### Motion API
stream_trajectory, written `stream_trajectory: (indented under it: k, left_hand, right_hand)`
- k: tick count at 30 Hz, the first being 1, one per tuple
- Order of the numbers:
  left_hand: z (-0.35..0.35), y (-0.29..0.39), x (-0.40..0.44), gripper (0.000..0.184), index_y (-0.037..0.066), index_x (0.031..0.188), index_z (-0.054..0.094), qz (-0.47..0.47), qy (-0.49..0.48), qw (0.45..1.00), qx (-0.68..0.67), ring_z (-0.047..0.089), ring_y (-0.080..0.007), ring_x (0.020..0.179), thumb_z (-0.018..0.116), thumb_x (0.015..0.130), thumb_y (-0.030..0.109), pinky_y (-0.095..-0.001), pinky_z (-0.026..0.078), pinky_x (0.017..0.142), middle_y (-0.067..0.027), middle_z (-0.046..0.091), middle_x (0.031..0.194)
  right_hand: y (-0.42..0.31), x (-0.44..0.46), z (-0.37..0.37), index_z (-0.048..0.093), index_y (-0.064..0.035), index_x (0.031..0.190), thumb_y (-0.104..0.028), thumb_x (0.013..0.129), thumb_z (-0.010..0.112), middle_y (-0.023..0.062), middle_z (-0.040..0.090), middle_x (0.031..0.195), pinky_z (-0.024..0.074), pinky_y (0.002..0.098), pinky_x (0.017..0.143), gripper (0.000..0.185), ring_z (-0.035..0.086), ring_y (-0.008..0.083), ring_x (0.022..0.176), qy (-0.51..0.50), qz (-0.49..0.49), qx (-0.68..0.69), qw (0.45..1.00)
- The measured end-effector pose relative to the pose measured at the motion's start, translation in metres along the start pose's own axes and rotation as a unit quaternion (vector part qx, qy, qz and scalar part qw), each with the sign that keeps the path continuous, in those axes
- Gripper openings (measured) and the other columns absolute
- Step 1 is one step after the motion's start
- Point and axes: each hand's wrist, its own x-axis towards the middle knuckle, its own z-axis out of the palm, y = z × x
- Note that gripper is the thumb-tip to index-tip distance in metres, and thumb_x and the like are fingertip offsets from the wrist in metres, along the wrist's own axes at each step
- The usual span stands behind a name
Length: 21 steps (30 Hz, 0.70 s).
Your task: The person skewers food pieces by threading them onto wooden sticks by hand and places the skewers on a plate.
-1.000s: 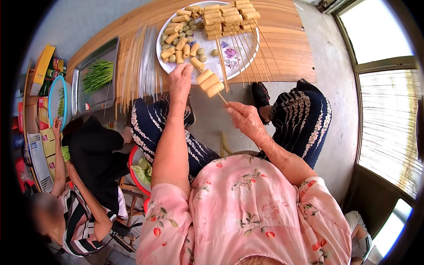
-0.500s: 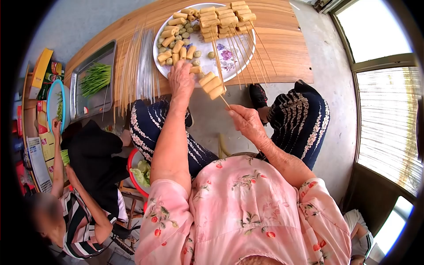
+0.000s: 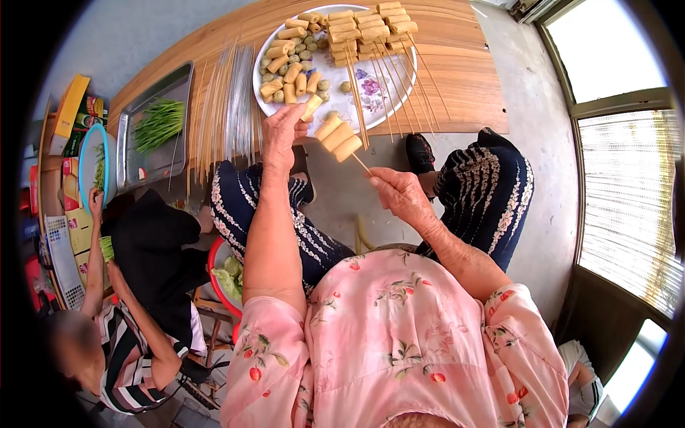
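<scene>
Between the fingers of my left hand [image 3: 284, 134] is a tan rolled piece [image 3: 311, 108], at the near rim of the round white plate [image 3: 371, 127]. My right hand [image 3: 401, 194] is closed on the lower end of a skewer [image 3: 362, 163]. Three rolled pieces [image 3: 337, 138] sit side by side on that skewer, just right of my left hand. The plate holds loose rolls [image 3: 293, 72], small greenish balls [image 3: 306, 54] and a stack of skewered rolls [image 3: 372, 30], whose sticks point toward me.
Loose skewers [image 3: 207, 114] lie left of the plate, beside a metal tray [image 3: 127, 153] of green stalks [image 3: 158, 123]. At the left, another person [image 3: 135, 349] sits near a blue basin [image 3: 83, 167]. A red basin [image 3: 214, 267] with leaves stands below the table.
My left hand has moved off the near edge of the plate with a rolled piece raised in its fingers. The skewer in my right hand has shifted only slightly.
</scene>
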Motion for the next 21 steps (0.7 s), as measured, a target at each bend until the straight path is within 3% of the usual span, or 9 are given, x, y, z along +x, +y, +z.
stream_trajectory:
  k: [14, 21]
  left_hand:
    - [-0.005, -0.012, 0.001, 0.031, 0.003, 0.095, 0.065, -0.047, -0.042, 0.996, -0.056, 0.057, -0.009, 0.06, 0.067, 0.079, 0.029, -0.0225, 0.048, 0.058, -0.0052, 0.065, 0.076]
    - [-0.003, -0.013, -0.004, 0.023, 0.007, 0.092, 0.067, -0.061, -0.079, 0.994, -0.04, 0.055, -0.0078, 0.061, 0.068, 0.079, 0.026, -0.0228, 0.046, 0.061, 0.0014, 0.063, 0.077]
  right_hand:
    - [0.001, 0.0, 0.001, 0.062, 0.0017, 0.102, -0.016, 0.091, 0.056, 0.0029, 0.047, 0.058, 0.0395, 0.0257, 0.046, 0.021, 0.041, 0.0081, 0.047, 0.0, -0.006, -0.012, 1.0]
    - [0.006, 0.001, 0.003, 0.062, 0.0016, 0.101, -0.015, 0.091, 0.056, 0.0025, 0.045, 0.055, 0.0379, 0.026, 0.045, 0.02, 0.04, 0.0079, 0.046, 0.007, -0.014, -0.002, 1.0]
